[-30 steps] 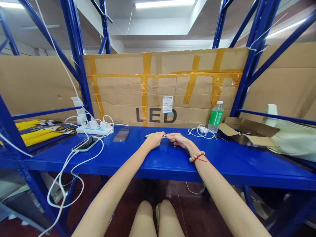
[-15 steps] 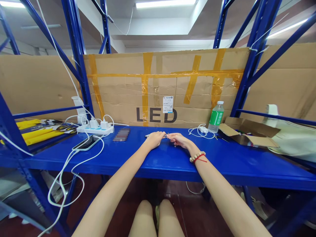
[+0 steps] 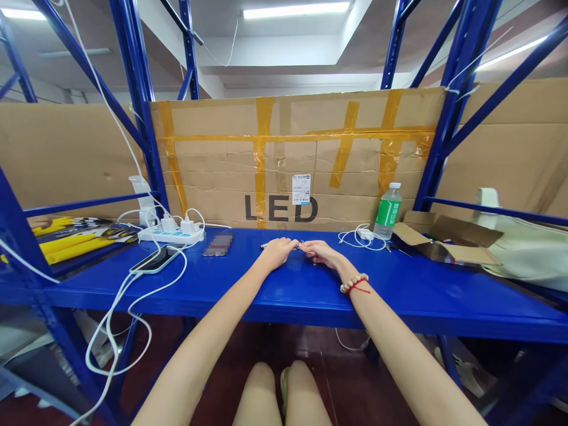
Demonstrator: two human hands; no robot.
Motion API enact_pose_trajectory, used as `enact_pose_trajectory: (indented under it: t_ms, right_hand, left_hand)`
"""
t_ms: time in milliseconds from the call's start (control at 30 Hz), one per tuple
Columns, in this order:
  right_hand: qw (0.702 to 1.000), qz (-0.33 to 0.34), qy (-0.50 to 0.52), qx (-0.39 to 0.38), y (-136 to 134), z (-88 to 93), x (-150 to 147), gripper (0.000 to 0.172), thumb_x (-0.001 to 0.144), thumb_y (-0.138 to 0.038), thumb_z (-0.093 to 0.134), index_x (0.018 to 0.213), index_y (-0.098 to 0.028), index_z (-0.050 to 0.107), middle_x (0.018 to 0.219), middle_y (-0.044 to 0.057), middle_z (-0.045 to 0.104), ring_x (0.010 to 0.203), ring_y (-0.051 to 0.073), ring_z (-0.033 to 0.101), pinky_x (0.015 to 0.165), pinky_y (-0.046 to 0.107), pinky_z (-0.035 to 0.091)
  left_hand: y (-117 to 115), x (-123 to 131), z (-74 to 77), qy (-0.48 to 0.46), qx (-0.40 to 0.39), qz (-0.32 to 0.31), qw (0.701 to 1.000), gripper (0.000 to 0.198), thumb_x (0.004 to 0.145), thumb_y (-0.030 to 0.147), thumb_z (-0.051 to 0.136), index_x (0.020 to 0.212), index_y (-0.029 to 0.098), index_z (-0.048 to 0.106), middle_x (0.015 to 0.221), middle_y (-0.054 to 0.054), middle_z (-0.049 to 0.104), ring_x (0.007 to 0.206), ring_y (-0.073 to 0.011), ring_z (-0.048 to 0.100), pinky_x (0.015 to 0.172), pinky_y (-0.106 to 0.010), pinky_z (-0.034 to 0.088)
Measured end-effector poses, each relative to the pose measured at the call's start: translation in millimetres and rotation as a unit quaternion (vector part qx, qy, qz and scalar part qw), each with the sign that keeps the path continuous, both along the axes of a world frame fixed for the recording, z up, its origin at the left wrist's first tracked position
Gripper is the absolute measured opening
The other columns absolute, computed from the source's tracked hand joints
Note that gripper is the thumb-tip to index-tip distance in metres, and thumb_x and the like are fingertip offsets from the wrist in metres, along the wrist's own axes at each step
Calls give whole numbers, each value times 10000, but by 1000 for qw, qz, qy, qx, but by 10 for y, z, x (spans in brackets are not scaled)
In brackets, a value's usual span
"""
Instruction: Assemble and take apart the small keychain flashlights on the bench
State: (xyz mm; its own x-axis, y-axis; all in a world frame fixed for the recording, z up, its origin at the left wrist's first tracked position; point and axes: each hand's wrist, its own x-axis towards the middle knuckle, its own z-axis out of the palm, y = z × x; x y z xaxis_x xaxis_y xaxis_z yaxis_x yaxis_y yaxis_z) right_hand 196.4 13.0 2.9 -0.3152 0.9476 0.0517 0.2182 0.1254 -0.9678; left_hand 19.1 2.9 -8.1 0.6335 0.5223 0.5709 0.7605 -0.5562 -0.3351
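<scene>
My left hand (image 3: 280,251) rests over the blue tabletop with its fingers closed and their tips pinched together. A thin, light-coloured end of an object (image 3: 264,245) pokes out on the left side of this hand; most of it is hidden. Fingertip to fingertip with it, my right hand (image 3: 320,251) is closed too, a beaded bracelet and red string on its wrist. Between the two sets of fingertips shows a small shiny metal piece (image 3: 299,244), too small to name. A tiny bit of something lies on the table just under my right hand.
Left on the blue table (image 3: 213,290) are a power strip (image 3: 171,235), a phone (image 3: 157,259) with trailing white cables and a blurred flat item (image 3: 218,244). To the right stand a bottle (image 3: 388,212), a coiled cable (image 3: 361,236) and an open carton (image 3: 448,239). Cardboard (image 3: 213,171) walls the back.
Both hands stay almost in place, with only a slight shift of the fingers around the small metal piece. The view has moved very slightly.
</scene>
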Motion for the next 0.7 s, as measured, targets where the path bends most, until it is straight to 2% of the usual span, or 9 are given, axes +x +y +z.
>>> enact_pose_trajectory:
  t_ms: [133, 300, 433, 600, 700]
  right_hand:
    - [1000, -12, -11, 4, 19, -9, -4, 326, 624, -389, 700, 842, -154, 639, 523, -44, 470, 450, 46, 358, 412, 181, 265]
    - [999, -19, -38, 21, 7, -25, -42, 350, 590, -444, 715, 772, -152, 649, 533, -37, 483, 465, 47, 370, 408, 180, 256]
    - [997, -19, -68, 42, -15, -44, -95, 347, 509, -434, 766, 674, -153, 647, 546, -39, 488, 452, 41, 354, 398, 189, 246]
    - [995, -14, -76, 56, -30, -38, -101, 367, 553, -496, 727, 650, -156, 629, 544, -39, 473, 436, 37, 342, 391, 189, 245]
    - [996, -11, -72, 54, -42, -22, -93, 400, 602, -540, 680, 706, -156, 641, 510, -43, 449, 422, 39, 328, 384, 186, 234]
  left_hand:
    - [8, -3, -4, 0, -5, 5, 1000, 216, 921, 227, 345, 1033, 170, 521, 871, -60, 634, 850, -183, 586, 748, -289, 458]
    - [14, 6, -5, -8, -25, 18, 1000, 275, 910, 194, 364, 1164, 191, 468, 932, -56, 629, 874, -174, 587, 770, -284, 459]
    - [-3, 30, 14, -10, -45, 33, 998, 262, 885, 153, 389, 1109, 194, 517, 926, -50, 631, 875, -176, 586, 775, -279, 463]
    - [-14, 48, 30, -21, -70, 56, 996, 287, 877, 132, 378, 1126, 198, 504, 972, -53, 632, 901, -176, 588, 773, -273, 468]
    - [-13, 49, 29, -34, -86, 73, 993, 299, 889, 138, 345, 1149, 198, 479, 980, -60, 630, 896, -179, 598, 740, -269, 474]
